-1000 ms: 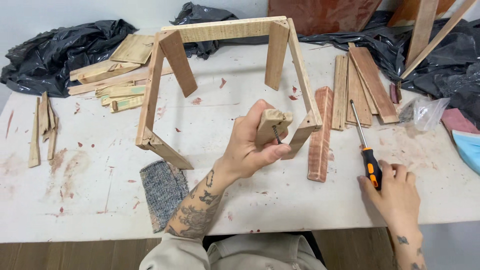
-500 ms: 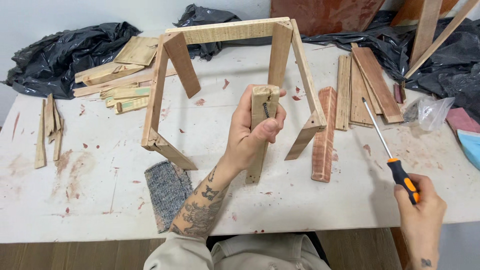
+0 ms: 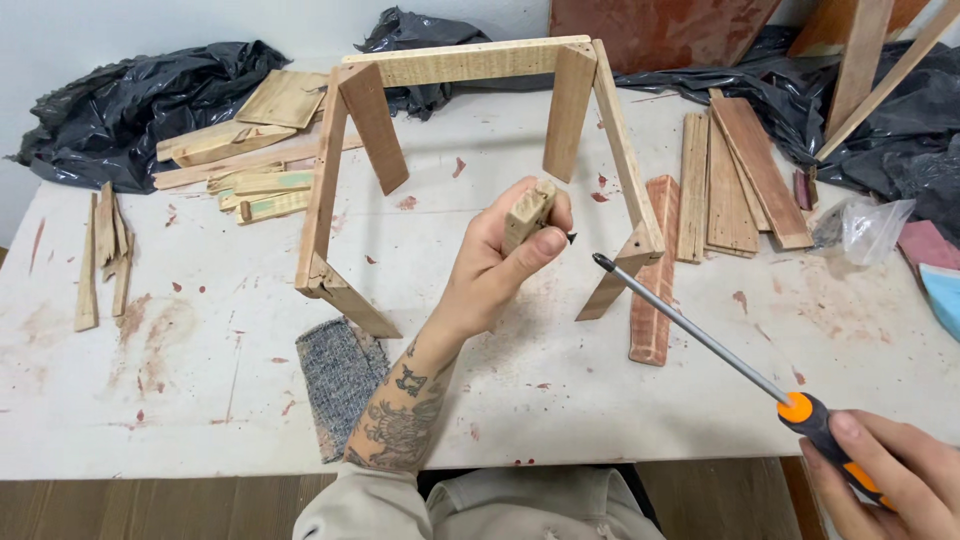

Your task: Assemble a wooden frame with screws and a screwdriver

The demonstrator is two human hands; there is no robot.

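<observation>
My left hand (image 3: 500,262) grips a short pale wooden slat (image 3: 527,213) end-on, raised over the white table (image 3: 180,400); a dark screw tip sticks out of the slat toward the right. My right hand (image 3: 885,472) holds a screwdriver (image 3: 700,340) by its orange and black handle at the lower right, its long metal shaft angled up-left with the tip a little short of the screw. Behind the hands stands a wooden frame (image 3: 470,62) on four slanted legs.
A reddish wood strip (image 3: 655,270) lies beside the frame's right leg. Wooden planks (image 3: 735,180) lie at the right, wood scraps (image 3: 250,160) at the back left, thin sticks (image 3: 100,250) at the far left. Grey sandpaper (image 3: 340,380) lies near the front edge. Black plastic sheeting (image 3: 110,110) lines the back.
My right hand lifted the screwdriver off the table and swung its tip toward the slat. My left hand turned the slat end-on toward me.
</observation>
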